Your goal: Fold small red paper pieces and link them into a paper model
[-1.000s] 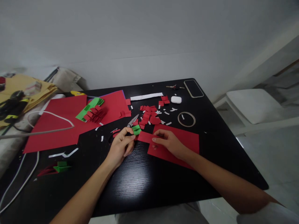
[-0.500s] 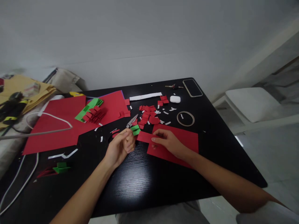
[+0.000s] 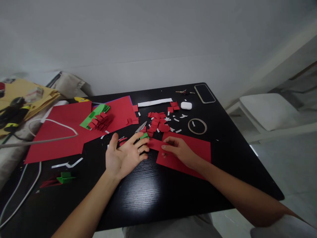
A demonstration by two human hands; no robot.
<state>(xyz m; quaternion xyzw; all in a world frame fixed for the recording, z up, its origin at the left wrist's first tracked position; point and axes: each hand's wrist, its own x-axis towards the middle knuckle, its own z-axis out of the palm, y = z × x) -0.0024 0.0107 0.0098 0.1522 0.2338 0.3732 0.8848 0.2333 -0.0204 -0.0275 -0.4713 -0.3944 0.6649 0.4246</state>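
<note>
My left hand (image 3: 126,157) is palm up with its fingers spread, holding nothing, over the black table. A ring shows on one finger. My right hand (image 3: 179,152) pinches a red paper strip (image 3: 155,144) between thumb and fingers, above a larger red sheet (image 3: 195,148). Just beyond my left fingertips lie a small green paper piece (image 3: 144,136) and scissors (image 3: 141,127), their handles hidden by the hand. A pile of small folded red pieces (image 3: 157,121) sits behind the strip, with white scraps around it.
Large red sheets (image 3: 61,132) cover the table's left, bearing folded green paper (image 3: 95,115). White cables (image 3: 37,178) run along the left edge. A tape roll (image 3: 197,126), white case (image 3: 186,105), keys (image 3: 184,92) and phone (image 3: 204,93) lie to the right.
My left hand has opened from a closed fist, its fingers now spread and palm up. My right hand keeps its hold on the red strip, almost unmoved.
</note>
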